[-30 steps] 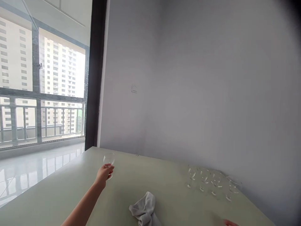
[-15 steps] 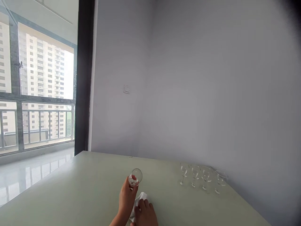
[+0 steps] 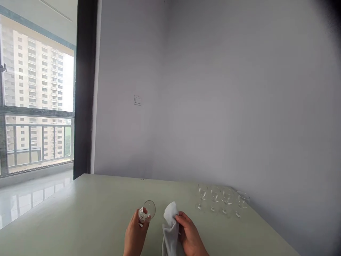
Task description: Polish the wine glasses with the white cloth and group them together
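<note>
Left fingers [image 3: 135,217] hold glass [image 3: 147,212], right fingers [image 3: 184,219] cloth [image 3: 169,229].

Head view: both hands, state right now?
Left hand: closed, holding a clear, round-rimmed drinking glass.
Right hand: closed, holding a pale grey fabric cloth.

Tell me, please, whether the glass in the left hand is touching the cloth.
Apart. The head view shows a strip of tabletop between the rim of the glass and the cloth, which the right hand holds.
</note>
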`<state>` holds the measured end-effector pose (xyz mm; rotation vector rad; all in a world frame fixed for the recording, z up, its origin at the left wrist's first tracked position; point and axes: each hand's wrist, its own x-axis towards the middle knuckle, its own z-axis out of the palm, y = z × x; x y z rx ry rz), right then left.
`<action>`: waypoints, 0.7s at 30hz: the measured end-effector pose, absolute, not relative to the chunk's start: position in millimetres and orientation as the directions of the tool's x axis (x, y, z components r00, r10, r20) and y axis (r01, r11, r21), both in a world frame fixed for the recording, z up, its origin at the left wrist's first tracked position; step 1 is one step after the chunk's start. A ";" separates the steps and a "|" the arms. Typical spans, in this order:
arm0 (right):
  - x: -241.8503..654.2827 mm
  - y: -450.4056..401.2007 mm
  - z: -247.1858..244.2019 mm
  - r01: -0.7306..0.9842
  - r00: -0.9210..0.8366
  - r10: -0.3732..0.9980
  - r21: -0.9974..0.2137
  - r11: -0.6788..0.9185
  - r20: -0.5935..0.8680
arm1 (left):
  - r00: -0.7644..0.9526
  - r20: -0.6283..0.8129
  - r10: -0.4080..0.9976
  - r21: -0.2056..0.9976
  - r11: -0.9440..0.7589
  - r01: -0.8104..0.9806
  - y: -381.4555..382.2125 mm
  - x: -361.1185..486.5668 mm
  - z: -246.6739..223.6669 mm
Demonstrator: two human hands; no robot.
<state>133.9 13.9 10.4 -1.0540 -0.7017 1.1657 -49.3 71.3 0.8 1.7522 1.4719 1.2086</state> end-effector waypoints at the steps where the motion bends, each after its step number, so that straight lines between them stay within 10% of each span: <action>1: 136.7 12.1 14.1 -0.410 0.309 0.949 -0.909 0.076 -0.060 | 0.011 0.289 0.957 0.828 -0.255 0.499 70.1 -48.4 0.7; 4: 136.0 5.6 29.0 -0.385 0.426 0.905 -0.904 0.186 0.005 | 0.057 0.321 0.945 0.734 -0.286 0.616 67.7 -47.7 1.8; 9: 104.1 -8.5 44.3 0.131 0.555 0.748 -0.927 0.352 0.362 | 0.130 0.430 0.893 0.628 -0.400 0.668 64.3 -48.1 3.4; 15: 70.3 -5.1 19.7 0.442 0.194 0.713 -0.709 0.549 0.674 | 0.207 0.461 0.863 0.586 -0.471 0.660 58.2 -48.3 10.2; 21: 89.9 -5.5 27.1 0.649 -0.083 0.802 -0.579 0.493 0.591 | 0.308 0.502 0.808 0.512 -0.565 0.646 64.1 -51.4 9.6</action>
